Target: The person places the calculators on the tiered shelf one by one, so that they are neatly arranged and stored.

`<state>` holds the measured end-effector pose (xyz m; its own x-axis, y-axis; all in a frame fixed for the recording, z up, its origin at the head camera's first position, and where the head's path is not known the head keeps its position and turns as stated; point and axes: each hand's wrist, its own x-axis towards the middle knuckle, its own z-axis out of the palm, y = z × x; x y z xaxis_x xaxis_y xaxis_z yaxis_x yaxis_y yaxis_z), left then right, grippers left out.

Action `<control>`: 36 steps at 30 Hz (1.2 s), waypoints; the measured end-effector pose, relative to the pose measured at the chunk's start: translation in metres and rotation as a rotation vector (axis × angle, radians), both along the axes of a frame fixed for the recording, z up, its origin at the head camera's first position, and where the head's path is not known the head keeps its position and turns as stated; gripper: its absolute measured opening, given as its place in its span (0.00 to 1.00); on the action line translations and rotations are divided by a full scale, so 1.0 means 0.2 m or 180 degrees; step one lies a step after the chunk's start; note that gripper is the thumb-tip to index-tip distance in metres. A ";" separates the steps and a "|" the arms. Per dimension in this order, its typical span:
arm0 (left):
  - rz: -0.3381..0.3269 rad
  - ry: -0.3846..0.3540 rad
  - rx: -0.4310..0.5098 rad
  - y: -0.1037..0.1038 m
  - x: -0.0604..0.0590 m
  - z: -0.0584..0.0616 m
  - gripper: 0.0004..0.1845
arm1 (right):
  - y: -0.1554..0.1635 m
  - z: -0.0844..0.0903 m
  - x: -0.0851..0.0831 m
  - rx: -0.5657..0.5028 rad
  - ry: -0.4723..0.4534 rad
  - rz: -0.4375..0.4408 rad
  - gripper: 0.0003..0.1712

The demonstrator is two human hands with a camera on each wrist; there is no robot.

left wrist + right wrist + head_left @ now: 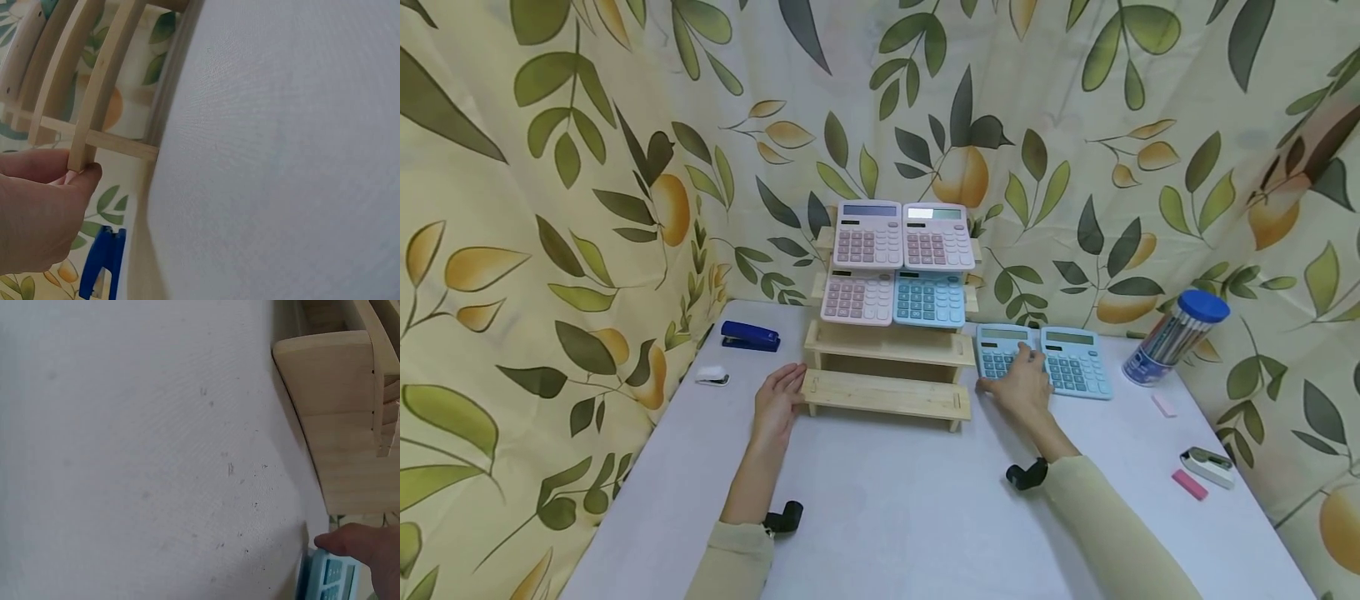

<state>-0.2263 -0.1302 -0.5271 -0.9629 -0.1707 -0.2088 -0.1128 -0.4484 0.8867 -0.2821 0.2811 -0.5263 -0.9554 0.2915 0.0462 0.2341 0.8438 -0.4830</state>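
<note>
While the left hand (777,400) rests against the left end of the pale wooden stepped display rack (887,367), its fingers (84,175) lie fairly straight, the thumb tip touching the end of the lowest wooden rail without curling round it. The right hand (1022,385) lies on the nearer of two light blue desk calculators (1003,352) (the one just right of the rack's right end), with its fingers (350,540) draped over the keypad and the thumb at the calculator's near edge; whether they actually pinch it I cannot tell. The second light blue calculator (1077,362) lies flat just beyond those fingers, to their right, touching the first.

Above and between the two hands, the rack carries four more calculators, tilted back: two pink ones (868,234) on the top step, and a pink one (858,297) beside a blue one (930,298) on the step below. The two lowest steps are bare wood.

Left of the left fingers, on the white cloth-covered surface (895,508), sit a dark blue stapler (750,336) and a small white object (712,376). Well to the right of the right fingers stands a clear tube of pencils with a blue lid (1175,337), with two pink erasers (1190,484) and a small grey-and-white stapler (1208,466) nearer the surface's right edge. A leaf-patterned curtain (550,208) hangs behind.
</note>
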 end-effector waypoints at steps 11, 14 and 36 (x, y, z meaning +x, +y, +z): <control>-0.0025 -0.0010 -0.0037 -0.01 0.01 -0.01 0.40 | 0.02 0.01 0.04 -0.0193 0.0230 0.0015 0.66; -0.0026 -0.0022 -0.0043 -0.01 0.01 -0.01 0.40 | 0.03 0.03 0.06 -0.0203 0.0298 0.0016 0.65; -0.0022 0.0033 -0.0006 0.00 0.01 0.01 0.38 | 0.03 0.16 0.18 -0.0211 0.0872 0.0156 0.58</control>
